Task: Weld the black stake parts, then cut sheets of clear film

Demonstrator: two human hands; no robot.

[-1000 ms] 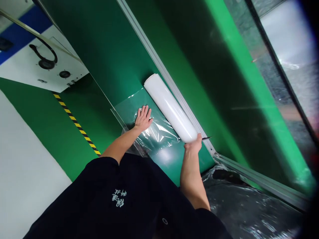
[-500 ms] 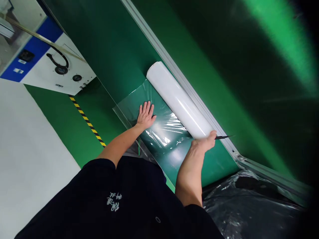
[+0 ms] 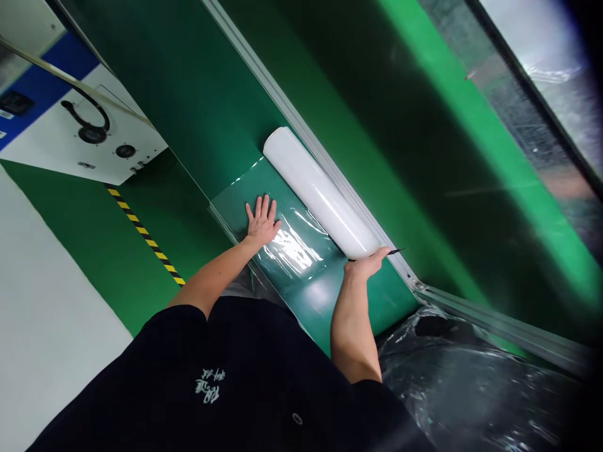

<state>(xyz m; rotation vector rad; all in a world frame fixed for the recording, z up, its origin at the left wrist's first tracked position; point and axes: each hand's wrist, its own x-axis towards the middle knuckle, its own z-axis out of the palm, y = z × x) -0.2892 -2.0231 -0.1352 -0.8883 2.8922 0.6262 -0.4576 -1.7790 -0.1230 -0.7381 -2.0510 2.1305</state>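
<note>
A roll of clear plastic film (image 3: 320, 191), whitish where it is wound, lies slantwise on the green tabletop (image 3: 188, 119) beside its metal edge rail. From it a loose sheet of film (image 3: 287, 248) spreads toward my body, shiny and a little wrinkled, its end hanging past the near edge. My left hand (image 3: 262, 224) presses flat on this sheet with fingers spread. At the roll's near end, my right hand (image 3: 366, 263) is closed against the core end. A thin dark pointed tool (image 3: 396, 251) sticks out from its fingers; its kind is hard to make out.
A white and blue machine (image 3: 94, 135) with a black handle stands at the left. Yellow-black tape (image 3: 146, 235) marks the green floor. Dark plastic sheeting (image 3: 461, 370) bulges by the table's right end. The aluminium rail (image 3: 282, 97) borders the far edge.
The view has shifted, so the table and roll appear further left. My left hand's fingers are spread wider on the film, which looks smoother. My right hand stays at the roll's end.
</note>
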